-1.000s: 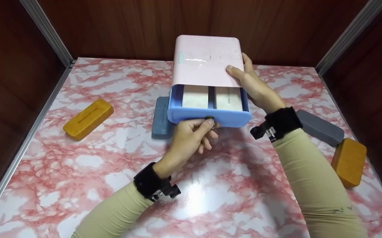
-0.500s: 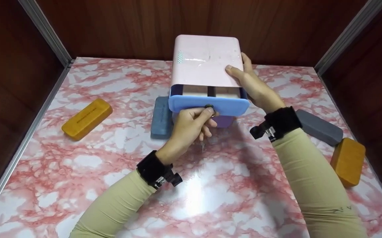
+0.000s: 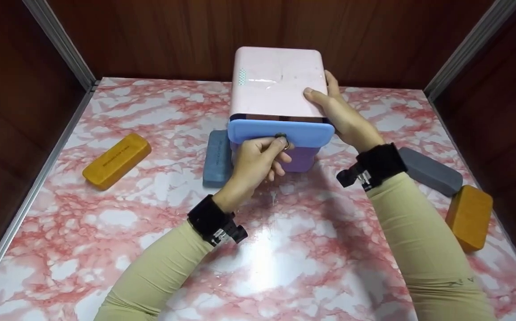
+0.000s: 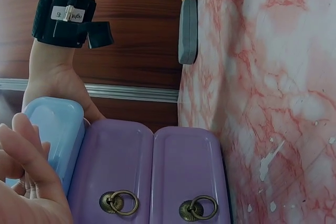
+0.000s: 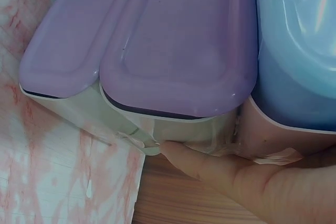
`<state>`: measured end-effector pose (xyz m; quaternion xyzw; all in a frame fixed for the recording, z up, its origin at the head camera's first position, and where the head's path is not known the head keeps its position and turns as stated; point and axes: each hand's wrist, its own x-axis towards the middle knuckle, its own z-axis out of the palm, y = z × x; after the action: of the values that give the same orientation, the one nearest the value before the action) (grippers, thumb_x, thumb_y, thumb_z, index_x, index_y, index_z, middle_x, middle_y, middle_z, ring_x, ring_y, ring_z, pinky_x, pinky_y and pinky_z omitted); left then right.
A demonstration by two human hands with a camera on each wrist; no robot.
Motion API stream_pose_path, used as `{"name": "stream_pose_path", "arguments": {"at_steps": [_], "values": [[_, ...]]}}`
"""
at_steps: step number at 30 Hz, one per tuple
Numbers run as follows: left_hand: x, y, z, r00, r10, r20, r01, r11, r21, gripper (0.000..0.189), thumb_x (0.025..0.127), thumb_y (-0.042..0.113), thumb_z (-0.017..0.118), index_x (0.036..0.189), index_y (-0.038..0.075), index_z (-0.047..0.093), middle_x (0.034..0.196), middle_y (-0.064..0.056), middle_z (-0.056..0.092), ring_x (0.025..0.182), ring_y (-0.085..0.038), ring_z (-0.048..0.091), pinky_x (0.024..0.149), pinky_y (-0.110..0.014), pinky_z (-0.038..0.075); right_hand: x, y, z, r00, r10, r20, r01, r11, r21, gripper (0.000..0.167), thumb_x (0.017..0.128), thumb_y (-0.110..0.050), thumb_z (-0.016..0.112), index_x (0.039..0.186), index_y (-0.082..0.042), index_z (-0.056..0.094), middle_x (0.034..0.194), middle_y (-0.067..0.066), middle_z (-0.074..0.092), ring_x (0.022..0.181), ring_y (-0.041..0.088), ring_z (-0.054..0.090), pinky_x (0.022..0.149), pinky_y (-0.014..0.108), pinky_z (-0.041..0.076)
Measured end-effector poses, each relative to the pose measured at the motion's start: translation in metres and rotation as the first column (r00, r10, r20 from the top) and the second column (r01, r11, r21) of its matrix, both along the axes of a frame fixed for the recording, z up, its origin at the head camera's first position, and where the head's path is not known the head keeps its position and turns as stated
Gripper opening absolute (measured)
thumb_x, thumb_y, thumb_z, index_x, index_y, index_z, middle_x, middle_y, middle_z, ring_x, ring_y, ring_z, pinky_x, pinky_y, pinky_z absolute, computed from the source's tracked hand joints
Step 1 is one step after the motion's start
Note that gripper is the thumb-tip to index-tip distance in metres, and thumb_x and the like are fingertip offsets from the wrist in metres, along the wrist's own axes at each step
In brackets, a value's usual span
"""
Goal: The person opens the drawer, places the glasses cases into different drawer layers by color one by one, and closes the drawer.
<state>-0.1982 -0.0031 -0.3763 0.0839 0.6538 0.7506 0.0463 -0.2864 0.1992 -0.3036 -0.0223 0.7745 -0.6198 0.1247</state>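
A small drawer cabinet with a pink top (image 3: pixel 278 82) stands at the table's back middle. Its upper blue drawer (image 3: pixel 244 130) is out by a narrow gap, through which a little of the contents shows. My left hand (image 3: pixel 255 162) pinches that drawer's ring pull (image 3: pixel 287 145) between thumb and index finger, the other fingers loosely bent. My right hand (image 3: pixel 347 116) grips the cabinet's right side, thumb on the pink top. In the left wrist view, two purple drawers (image 4: pixel 113 156) with brass ring pulls (image 4: pixel 126 203) sit pushed in below the blue one.
A teal oblong case (image 3: pixel 215 160) lies just left of the cabinet. Farther left is a yellow case (image 3: pixel 117 161). A grey case (image 3: pixel 434 171) and another yellow case (image 3: pixel 470 218) lie at the right, by my right forearm. Dark wood panels (image 3: pixel 173 40) enclose the marbled table (image 3: pixel 150 249).
My left hand has pushed the blue drawer back into the cabinet, hiding most of the two pale blocks inside. The right hand stays in place on the cabinet.
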Motion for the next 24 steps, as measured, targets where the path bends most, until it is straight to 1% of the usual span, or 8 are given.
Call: {"name": "stream_pose_path", "arguments": {"at_steps": [4, 9, 15, 24], "values": [[-0.004, 0.001, 0.0, 1.0, 0.011, -0.009, -0.011, 1.0, -0.018, 0.027, 0.108, 0.023, 0.065, 0.106, 0.002, 0.082, 0.08, -0.009, 0.077, 0.051, -0.01, 0.064, 0.041, -0.021, 0.048, 0.001, 0.0, 0.0, 1.0, 0.0, 0.015, 0.0, 1.0, 0.001, 0.098, 0.104, -0.043, 0.06, 0.169, -0.034, -0.013, 0.177, 0.007, -0.005, 0.154, 0.024, 0.023, 0.128, 0.041, 0.023], [-0.007, 0.001, 0.0, 1.0, 0.011, -0.024, -0.011, 1.0, -0.012, 0.028, 0.108, 0.021, 0.064, 0.106, 0.0, 0.081, 0.078, -0.007, 0.076, 0.05, -0.01, 0.064, 0.041, -0.021, 0.047, 0.003, 0.002, 0.001, 0.999, 0.012, 0.035, -0.012, 1.0, -0.004, 0.097, 0.104, -0.045, 0.059, 0.168, -0.037, -0.013, 0.177, 0.004, -0.008, 0.155, 0.026, 0.02, 0.128, 0.048, 0.023], [-0.01, 0.001, 0.001, 0.999, 0.015, -0.032, -0.016, 1.0, -0.009, 0.028, 0.108, 0.021, 0.064, 0.106, 0.0, 0.081, 0.077, -0.006, 0.076, 0.05, -0.01, 0.063, 0.042, -0.021, 0.048, 0.002, 0.002, 0.002, 0.999, 0.02, 0.046, -0.02, 1.0, -0.007, 0.097, 0.103, -0.046, 0.059, 0.168, -0.039, -0.013, 0.177, 0.002, -0.009, 0.154, 0.027, 0.02, 0.126, 0.05, 0.027], [-0.013, 0.002, 0.002, 0.999, 0.021, -0.029, -0.022, 1.0, -0.013, 0.028, 0.108, 0.022, 0.064, 0.106, 0.001, 0.081, 0.077, -0.005, 0.076, 0.05, -0.009, 0.063, 0.042, -0.02, 0.047, 0.002, 0.003, 0.005, 0.997, 0.017, 0.072, -0.017, 1.0, -0.003, 0.096, 0.103, -0.048, 0.06, 0.167, -0.043, -0.012, 0.175, 0.002, -0.005, 0.148, 0.03, 0.032, 0.116, 0.05, 0.04]]}}
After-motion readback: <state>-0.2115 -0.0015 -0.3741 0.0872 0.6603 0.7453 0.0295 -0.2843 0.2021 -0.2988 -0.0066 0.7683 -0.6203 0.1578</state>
